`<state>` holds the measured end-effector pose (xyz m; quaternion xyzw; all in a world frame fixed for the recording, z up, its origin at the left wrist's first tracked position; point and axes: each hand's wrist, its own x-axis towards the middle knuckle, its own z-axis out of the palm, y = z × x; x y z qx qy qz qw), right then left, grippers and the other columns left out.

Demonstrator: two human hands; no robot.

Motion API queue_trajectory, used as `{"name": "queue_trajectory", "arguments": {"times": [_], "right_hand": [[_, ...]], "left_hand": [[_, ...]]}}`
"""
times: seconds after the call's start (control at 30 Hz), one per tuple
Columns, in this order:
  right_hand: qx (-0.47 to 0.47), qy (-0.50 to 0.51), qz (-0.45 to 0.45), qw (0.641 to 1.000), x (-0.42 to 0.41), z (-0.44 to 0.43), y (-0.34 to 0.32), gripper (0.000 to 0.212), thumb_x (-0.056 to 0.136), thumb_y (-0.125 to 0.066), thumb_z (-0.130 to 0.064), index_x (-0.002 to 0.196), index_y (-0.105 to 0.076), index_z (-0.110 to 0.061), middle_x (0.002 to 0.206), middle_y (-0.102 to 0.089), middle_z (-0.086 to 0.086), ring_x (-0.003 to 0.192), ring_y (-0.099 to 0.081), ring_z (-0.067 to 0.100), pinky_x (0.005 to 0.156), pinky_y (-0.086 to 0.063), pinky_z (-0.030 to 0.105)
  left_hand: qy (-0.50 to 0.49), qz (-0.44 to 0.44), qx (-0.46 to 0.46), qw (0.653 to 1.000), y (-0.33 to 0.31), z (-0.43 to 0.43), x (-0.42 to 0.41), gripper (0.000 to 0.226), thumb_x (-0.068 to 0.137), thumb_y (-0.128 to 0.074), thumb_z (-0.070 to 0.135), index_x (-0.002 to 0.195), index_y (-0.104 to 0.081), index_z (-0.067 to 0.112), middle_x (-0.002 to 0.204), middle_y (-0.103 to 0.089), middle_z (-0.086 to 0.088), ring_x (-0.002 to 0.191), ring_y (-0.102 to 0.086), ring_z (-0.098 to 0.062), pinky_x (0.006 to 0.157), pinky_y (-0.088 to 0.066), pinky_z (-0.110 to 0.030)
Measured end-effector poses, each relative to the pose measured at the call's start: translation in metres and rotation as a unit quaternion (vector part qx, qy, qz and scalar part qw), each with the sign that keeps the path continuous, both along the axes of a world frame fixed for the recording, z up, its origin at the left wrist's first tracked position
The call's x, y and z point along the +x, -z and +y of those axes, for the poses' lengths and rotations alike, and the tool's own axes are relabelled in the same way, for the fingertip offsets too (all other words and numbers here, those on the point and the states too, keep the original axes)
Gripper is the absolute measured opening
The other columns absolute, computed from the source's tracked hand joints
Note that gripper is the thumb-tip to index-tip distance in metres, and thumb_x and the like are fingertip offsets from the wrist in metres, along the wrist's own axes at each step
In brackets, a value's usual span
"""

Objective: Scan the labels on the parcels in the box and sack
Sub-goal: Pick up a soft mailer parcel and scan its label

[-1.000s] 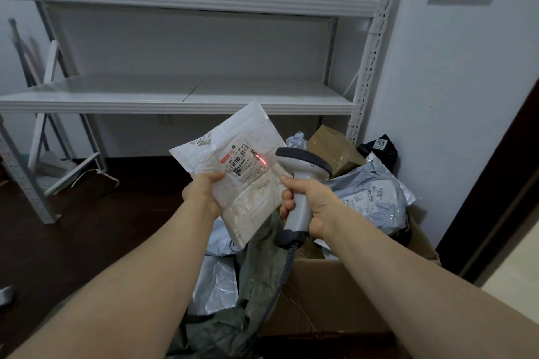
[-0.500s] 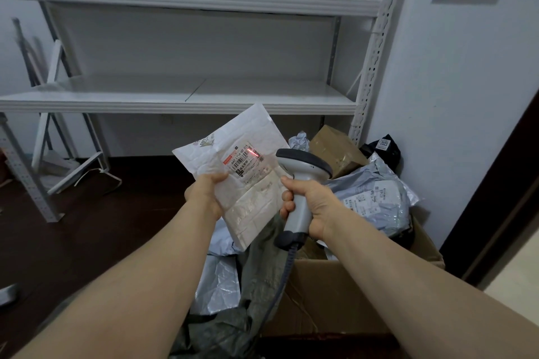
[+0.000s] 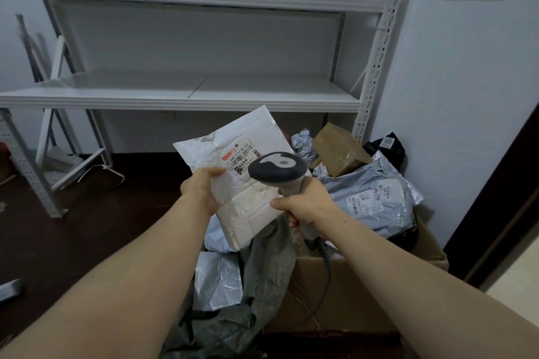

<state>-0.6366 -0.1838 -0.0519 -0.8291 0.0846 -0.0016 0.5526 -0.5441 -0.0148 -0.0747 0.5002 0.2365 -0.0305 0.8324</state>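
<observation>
Head view: left hand (image 3: 200,192) pinches parcel (image 3: 248,214), right hand (image 3: 309,207) grips scanner (image 3: 277,169).

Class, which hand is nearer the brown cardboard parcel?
Right. The right hand is below the brown cardboard parcel; the left hand, holding a white padded mailer, is farther left.

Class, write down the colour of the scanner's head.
The scanner head is dark grey with a pale mark; head view.
</observation>
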Motion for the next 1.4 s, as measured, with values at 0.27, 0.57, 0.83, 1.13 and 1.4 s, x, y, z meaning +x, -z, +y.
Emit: {"name": "queue_trajectory", "arguments": {"times": [0.27,0.57,0.83,1.13,1.4], "right_hand": [[-0.157,-0.029,-0.055,0.986,0.003,0.002,0.000,0.029,0.079,-0.071,-0.016,0.103,-0.053,-0.016,0.099,-0.060,0.004,0.095,-0.058,0.020,0.083,-0.051,0.031],[-0.170,-0.041,-0.061,0.983,0.006,0.002,0.000,0.028,0.079,-0.071,-0.015,0.103,-0.057,-0.012,0.099,-0.061,0.007,0.096,-0.059,0.021,0.085,-0.052,0.034],[-0.139,-0.030,-0.051,0.989,0.010,0.005,0.004,0.026,0.076,-0.073,-0.014,0.096,-0.055,-0.014,0.089,-0.062,0.005,0.082,-0.061,0.022,0.072,-0.052,0.035],[0.020,0.033,0.068,0.997,0.036,0.016,0.048,0.026,0.081,-0.068,-0.001,0.067,-0.048,-0.007,0.056,-0.045,0.011,0.040,-0.040,0.019,0.046,-0.042,0.029],[0.060,0.057,0.139,0.987,0.067,0.011,0.091,0.029,0.081,-0.069,0.000,0.062,-0.049,-0.006,0.054,-0.047,0.011,0.041,-0.040,0.019,0.046,-0.040,0.029]], "left_hand": [[0.015,0.010,0.013,1.000,0.002,0.007,-0.004,0.021,0.072,-0.069,-0.006,0.085,-0.057,0.005,0.090,-0.066,-0.013,0.075,-0.065,-0.028,0.065,-0.054,-0.041],[0.016,0.015,0.005,1.000,0.000,0.010,-0.004,0.018,0.073,-0.067,-0.008,0.081,-0.057,0.005,0.086,-0.067,-0.012,0.071,-0.065,-0.026,0.060,-0.054,-0.037],[-0.121,-0.011,0.060,0.991,0.004,0.017,-0.001,0.021,0.074,-0.069,-0.004,0.088,-0.057,0.008,0.093,-0.062,-0.008,0.084,-0.062,-0.027,0.079,-0.055,-0.041],[-0.136,0.024,0.322,0.937,0.064,0.063,0.023,0.027,0.083,-0.054,0.002,0.106,-0.067,0.007,0.105,-0.066,-0.014,0.092,-0.062,-0.033,0.077,-0.051,-0.035],[0.173,0.104,0.499,0.843,0.141,-0.001,0.044,0.046,0.098,-0.046,0.021,0.140,-0.037,0.005,0.135,-0.049,-0.020,0.121,-0.050,-0.038,0.101,-0.043,-0.045]]}}
